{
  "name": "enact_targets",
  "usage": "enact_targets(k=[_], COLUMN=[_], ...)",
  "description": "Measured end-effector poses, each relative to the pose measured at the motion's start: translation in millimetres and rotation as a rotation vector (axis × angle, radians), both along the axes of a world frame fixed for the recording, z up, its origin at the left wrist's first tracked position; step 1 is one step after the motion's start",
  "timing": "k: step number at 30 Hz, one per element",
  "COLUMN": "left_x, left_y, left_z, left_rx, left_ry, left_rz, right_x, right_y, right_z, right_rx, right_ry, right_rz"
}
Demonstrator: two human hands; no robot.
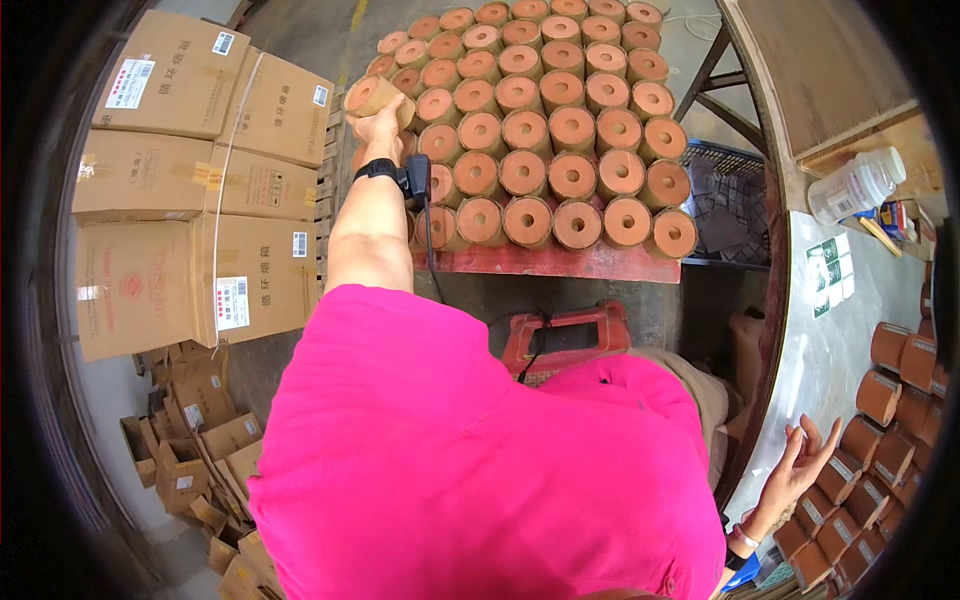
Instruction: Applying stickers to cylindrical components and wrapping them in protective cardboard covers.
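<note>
Stretched far forward, my left hand [380,126] is closed around a tan-wrapped clay-coloured cylinder [364,96] at the left edge of a large group. The held cylinder is tilted, its round end facing up and left. Rows of similar cylinders [522,129], many with a round hollow in the top, stand close together on a red table [560,262]. At the lower right, my right hand [797,468] is raised with its fingers apart and nothing in it. Closest to it are stacked reddish-brown cylinders with pale labels [838,476] on the grey workbench [800,370].
Strapped cardboard boxes [150,175] are piled high on the left, with flattened and opened cartons [195,405] below. A red plastic stool [565,325] stands before the table. A dark crate [725,205] sits beside it. A white plastic jar [855,187] lies tipped on the workbench.
</note>
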State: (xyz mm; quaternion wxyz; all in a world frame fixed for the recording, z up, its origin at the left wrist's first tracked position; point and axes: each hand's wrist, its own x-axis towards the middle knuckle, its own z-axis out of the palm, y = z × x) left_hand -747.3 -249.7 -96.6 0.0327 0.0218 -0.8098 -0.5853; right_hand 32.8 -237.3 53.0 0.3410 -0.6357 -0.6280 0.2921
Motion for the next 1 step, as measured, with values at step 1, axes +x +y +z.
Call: enact_targets(k=[1], left_x=[-14.0], left_y=[-0.6], left_z=[-6.5], left_rx=[-0.028], left_ry=[0.0], left_rz=[0.032], right_x=[2.7], right_y=[-1.2], right_z=[-0.4], right_rx=[-0.013], right_ry=[0.002], right_rz=[-0.028])
